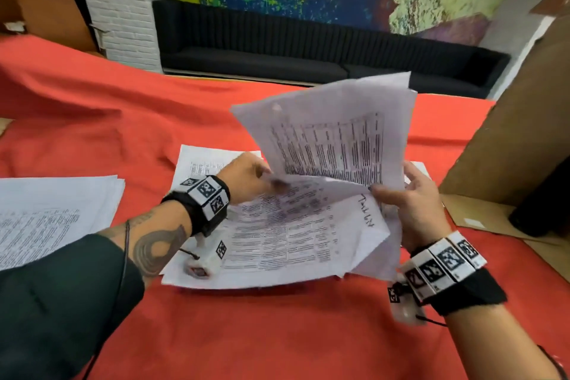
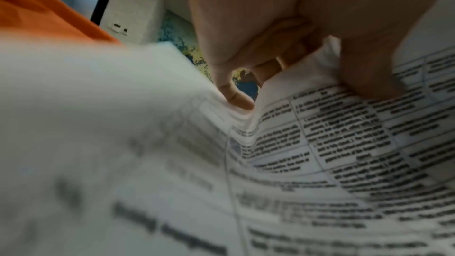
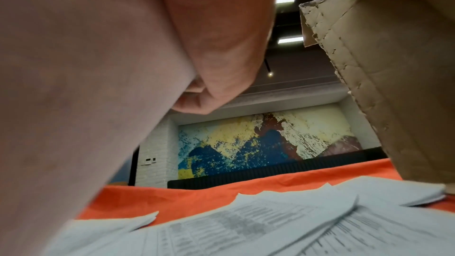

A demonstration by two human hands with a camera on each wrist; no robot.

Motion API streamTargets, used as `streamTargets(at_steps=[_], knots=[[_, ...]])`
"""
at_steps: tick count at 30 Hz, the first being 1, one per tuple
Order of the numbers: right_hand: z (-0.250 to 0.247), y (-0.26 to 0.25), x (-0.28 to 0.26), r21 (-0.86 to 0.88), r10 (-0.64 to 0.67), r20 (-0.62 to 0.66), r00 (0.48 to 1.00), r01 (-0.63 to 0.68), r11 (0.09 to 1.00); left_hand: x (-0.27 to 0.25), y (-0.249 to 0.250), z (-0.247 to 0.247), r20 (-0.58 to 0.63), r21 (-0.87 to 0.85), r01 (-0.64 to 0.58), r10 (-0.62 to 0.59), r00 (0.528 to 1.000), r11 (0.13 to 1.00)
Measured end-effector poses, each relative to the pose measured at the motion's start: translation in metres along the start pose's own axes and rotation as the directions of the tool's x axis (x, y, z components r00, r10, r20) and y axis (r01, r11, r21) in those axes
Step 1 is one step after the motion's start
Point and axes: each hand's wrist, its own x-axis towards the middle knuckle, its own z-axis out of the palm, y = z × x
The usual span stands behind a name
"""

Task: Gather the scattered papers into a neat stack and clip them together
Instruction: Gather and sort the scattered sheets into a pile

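Note:
A loose bundle of printed papers hangs just above the red cloth, held between both hands. Its upper sheets bend upward and fan apart. My left hand pinches the bundle's left edge; in the left wrist view the thumb and a fingertip press on the printed sheet. My right hand grips the right edge, thumb on the front and fingers behind the raised sheets. In the right wrist view the palm fills the left, with more papers lying below it.
A second stack of papers lies at the left on the red tablecloth. One sheet lies flat behind my left hand. A tall cardboard box with an open flap stands close on the right. A black sofa lines the far wall.

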Motion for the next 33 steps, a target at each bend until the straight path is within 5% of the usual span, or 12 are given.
streamTargets(at_steps=[6,9,12,14,16,18,22,27,31,33], knots=[[0.019,0.014,0.002,0.214,0.208,0.018,0.978,-0.207,0.955,0.003,0.021,-0.01,-0.315,-0.252,0.027,-0.109,0.943,0.967],[0.035,0.021,0.01,-0.041,0.269,0.122,0.955,-0.266,0.963,0.001,0.025,-0.018,-0.195,-0.279,0.086,-0.144,0.97,0.957],[0.036,0.024,0.019,-0.355,0.398,0.08,0.914,-0.347,0.868,-0.009,0.014,-0.035,-0.25,-0.302,0.14,-0.22,0.943,0.943],[0.032,0.029,0.024,-0.661,0.392,0.084,0.916,-0.243,0.71,-0.021,0.002,-0.049,-0.288,-0.317,0.205,-0.3,0.909,0.926],[0.033,0.039,0.023,-0.889,0.481,0.155,0.863,-0.091,0.449,-0.032,-0.019,-0.062,-0.292,-0.306,0.298,-0.387,0.875,0.904],[0.042,0.057,0.015,-0.966,0.573,0.151,0.806,-0.003,0.258,-0.04,-0.042,-0.07,-0.254,-0.28,0.425,-0.493,0.832,0.861],[0.062,0.078,0.009,-0.995,0.48,0.1,0.872,0.086,0.051,-0.039,-0.091,-0.069,-0.137,-0.109,0.561,-0.572,0.809,0.82],[0.059,0.073,0.017,-0.989,0.515,0.124,0.849,0.15,-0.01,-0.044,-0.078,-0.058,-0.129,-0.06,0.56,-0.563,0.817,0.826],[0.069,0.069,0.022,-0.993,0.582,0.111,0.806,0.062,0.102,-0.048,-0.068,-0.06,-0.212,-0.06,0.554,-0.553,0.806,0.83],[0.077,0.075,0.017,-0.994,0.535,0.109,0.838,0.094,0.057,-0.049,-0.067,-0.063,-0.248,-0.07,0.542,-0.541,0.804,0.837]])
